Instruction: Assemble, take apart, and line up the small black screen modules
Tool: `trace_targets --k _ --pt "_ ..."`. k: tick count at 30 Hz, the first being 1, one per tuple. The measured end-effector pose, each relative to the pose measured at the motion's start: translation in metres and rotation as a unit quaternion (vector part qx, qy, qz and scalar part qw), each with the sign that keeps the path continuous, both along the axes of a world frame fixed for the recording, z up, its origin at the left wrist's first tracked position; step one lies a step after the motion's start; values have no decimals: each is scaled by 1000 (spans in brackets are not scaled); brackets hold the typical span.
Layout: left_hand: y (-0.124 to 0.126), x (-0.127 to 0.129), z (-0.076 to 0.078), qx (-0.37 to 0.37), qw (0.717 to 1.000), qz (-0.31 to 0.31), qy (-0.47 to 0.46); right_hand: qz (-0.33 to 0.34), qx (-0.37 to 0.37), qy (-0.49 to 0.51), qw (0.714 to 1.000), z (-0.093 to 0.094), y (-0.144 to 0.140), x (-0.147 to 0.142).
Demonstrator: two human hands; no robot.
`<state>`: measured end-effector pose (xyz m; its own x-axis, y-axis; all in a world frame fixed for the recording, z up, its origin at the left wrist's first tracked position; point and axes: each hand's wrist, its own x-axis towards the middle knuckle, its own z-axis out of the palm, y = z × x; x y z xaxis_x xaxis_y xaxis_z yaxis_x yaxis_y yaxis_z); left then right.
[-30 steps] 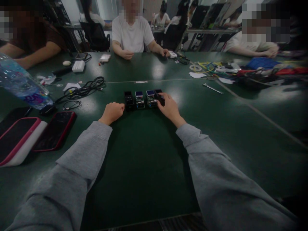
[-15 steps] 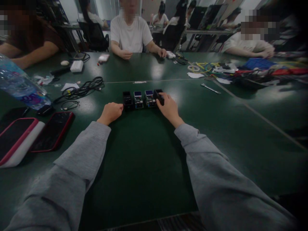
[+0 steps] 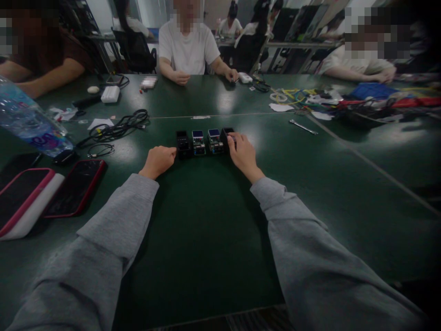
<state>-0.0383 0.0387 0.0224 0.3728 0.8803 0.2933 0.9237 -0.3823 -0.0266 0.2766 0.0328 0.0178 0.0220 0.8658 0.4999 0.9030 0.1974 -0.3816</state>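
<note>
A short row of small devices sits across the middle of the green table. At its left end is a black open-fronted box (image 3: pixel 182 141). Beside it stand two small circuit boards with screens, the left board (image 3: pixel 199 142) and the right board (image 3: pixel 216 141). Another black box (image 3: pixel 226 133) closes the row on the right. My left hand (image 3: pixel 158 162) is curled into a fist, its knuckles against the left box's outer side. Over the right box's outer side bends my right hand (image 3: pixel 244 154), thumb at the near edge and fingers partly behind.
To the left are a tilted water bottle (image 3: pixel 31 119), phones (image 3: pixel 77 188) and a black cable coil (image 3: pixel 120 126). A wrench (image 3: pixel 303 127) lies right of the row. Tangled wires (image 3: pixel 365 101) are heaped at the back right. A person in a white shirt (image 3: pixel 188 46) sits opposite.
My right thumb has shifted rightward across the right black box, uncovering more of it. My left hand and the row of devices have stayed nearly in place.
</note>
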Motion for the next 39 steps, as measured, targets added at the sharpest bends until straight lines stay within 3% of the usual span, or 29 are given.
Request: trace_targets --k 8,15,20,29,39 --pt "-1 -3 -3 45 997 -29 -60 8 25 8 1000 -3 2 2" --pt "-6 -1 -3 109 986 -20 -128 14 25 10 1000 -3 2 2" --pt "-6 0 -2 90 989 -55 -105 14 28 13 999 -4 3 2" --pt "-8 1 0 54 994 -66 -74 10 31 8 999 -4 4 2" --pt "-11 3 4 39 990 -91 -100 11 20 12 1000 -1 2 2"
